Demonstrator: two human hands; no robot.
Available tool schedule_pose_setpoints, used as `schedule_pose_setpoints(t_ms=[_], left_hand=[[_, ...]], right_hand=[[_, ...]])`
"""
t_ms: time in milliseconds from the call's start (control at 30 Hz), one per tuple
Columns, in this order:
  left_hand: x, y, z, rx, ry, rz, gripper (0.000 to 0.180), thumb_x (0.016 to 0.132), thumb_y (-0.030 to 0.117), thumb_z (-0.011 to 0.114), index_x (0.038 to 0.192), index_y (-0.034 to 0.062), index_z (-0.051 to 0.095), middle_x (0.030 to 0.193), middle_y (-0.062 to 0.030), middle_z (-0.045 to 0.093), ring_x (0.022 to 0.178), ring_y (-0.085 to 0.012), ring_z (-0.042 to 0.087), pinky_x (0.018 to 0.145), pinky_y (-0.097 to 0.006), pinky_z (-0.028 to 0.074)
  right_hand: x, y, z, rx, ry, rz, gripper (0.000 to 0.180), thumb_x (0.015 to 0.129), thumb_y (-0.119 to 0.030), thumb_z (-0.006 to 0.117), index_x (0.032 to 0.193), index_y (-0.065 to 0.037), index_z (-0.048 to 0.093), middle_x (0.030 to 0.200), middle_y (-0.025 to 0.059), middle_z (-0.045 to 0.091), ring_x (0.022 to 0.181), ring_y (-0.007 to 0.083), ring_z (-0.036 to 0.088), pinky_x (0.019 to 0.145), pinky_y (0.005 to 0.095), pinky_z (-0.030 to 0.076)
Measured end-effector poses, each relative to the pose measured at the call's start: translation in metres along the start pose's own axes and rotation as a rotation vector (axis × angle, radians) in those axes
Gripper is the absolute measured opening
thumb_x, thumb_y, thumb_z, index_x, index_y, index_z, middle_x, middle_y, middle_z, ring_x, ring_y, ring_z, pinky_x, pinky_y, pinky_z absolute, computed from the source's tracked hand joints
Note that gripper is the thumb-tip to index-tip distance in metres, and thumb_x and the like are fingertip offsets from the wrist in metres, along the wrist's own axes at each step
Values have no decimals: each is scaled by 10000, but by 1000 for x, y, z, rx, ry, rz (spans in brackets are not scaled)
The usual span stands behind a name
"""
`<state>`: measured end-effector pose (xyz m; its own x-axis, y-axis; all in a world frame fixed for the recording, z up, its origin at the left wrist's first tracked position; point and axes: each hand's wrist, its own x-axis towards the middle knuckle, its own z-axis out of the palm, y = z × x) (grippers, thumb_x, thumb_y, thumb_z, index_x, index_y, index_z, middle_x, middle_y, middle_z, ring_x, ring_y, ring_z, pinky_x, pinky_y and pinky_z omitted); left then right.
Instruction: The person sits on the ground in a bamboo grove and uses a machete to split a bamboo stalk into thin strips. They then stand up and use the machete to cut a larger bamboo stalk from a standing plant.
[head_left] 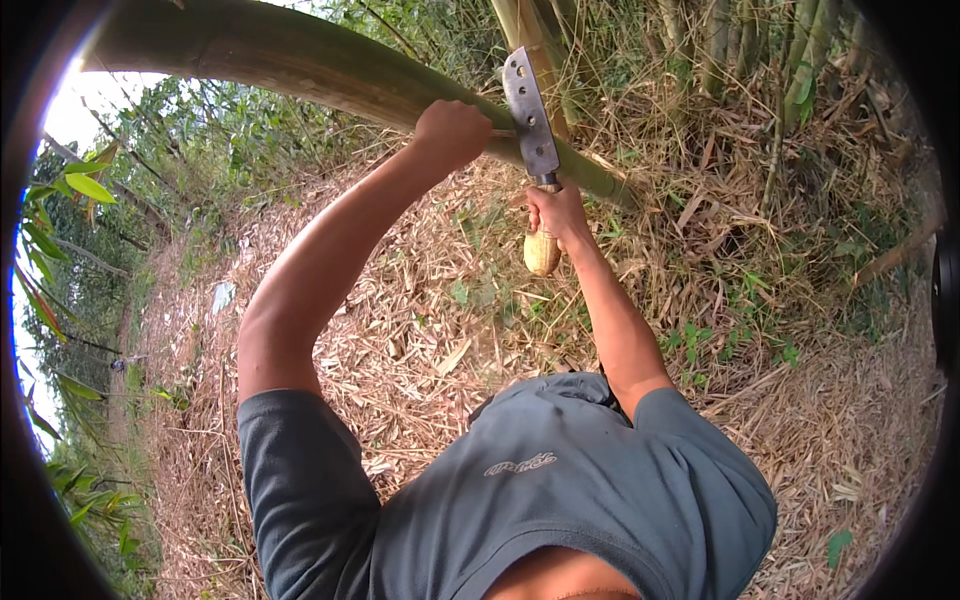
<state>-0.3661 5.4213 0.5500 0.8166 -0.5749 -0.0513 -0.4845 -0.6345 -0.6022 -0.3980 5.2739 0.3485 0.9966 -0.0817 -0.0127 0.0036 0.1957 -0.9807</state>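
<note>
A thick green bamboo stalk [300, 62] slants across the top, running from the upper left down to the brush at right. My left hand [452, 133] is closed against the stalk, with its fingers mostly hidden from view. In my right hand [562, 215] is the wooden handle [541, 254] of a wide-bladed machete. Its dark metal blade [531, 112], pierced with several round holes, points upward and crosses in front of the stalk, just right of my left hand. Whether the edge touches the bamboo I cannot tell.
Dry fallen bamboo leaves [420, 300] cover the ground. Another pale upright stalk [535, 40] stands behind the blade. More bamboo stems [715, 50] and tangled dry brush fill the upper right. Leafy branches [90, 187] hang at the left edge.
</note>
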Motion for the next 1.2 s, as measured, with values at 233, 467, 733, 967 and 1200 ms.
schedule_pose_setpoints(t_ms=[233,467,733,967,1200], left_hand=[[-14,-7,6,-57,199,-60,209,977,269,581,930,81,659,758,-66,733,719,-249,741,601,-382,581],[-24,-2,9,-156,246,-130,237,1045,263,468,1002,63,587,761,-115,712,733,-305,732,637,-424,582],[-32,2,13,-322,195,-265,291,1020,275,505,909,79,689,698,-130,698,686,-299,726,607,-416,571],[-134,63,129,-875,284,-498,398,1033,401,507,834,71,607,567,-140,595,484,-328,596,491,-447,453],[-393,287,356,-1197,-239,-1254,448,1008,415,497,1006,-8,643,923,-274,695,913,-475,655,810,-537,500]], right_hand=[[-13,-3,-3,-75,104,-117,202,808,-193,717,785,-32,596,586,23,581,493,108,545,483,306,435],[-11,-5,-1,-172,107,-175,204,795,-191,707,747,-49,569,583,13,550,515,122,498,530,335,410],[-9,8,2,-167,158,-189,221,802,-198,708,724,-58,555,587,0,532,531,124,487,559,333,415],[-32,71,-63,-305,238,-181,177,816,-141,689,721,-93,548,584,-19,542,504,124,494,532,332,406],[-142,158,-177,-1002,224,-240,228,756,-213,723,819,-23,615,654,127,629,606,343,614,632,453,492]])
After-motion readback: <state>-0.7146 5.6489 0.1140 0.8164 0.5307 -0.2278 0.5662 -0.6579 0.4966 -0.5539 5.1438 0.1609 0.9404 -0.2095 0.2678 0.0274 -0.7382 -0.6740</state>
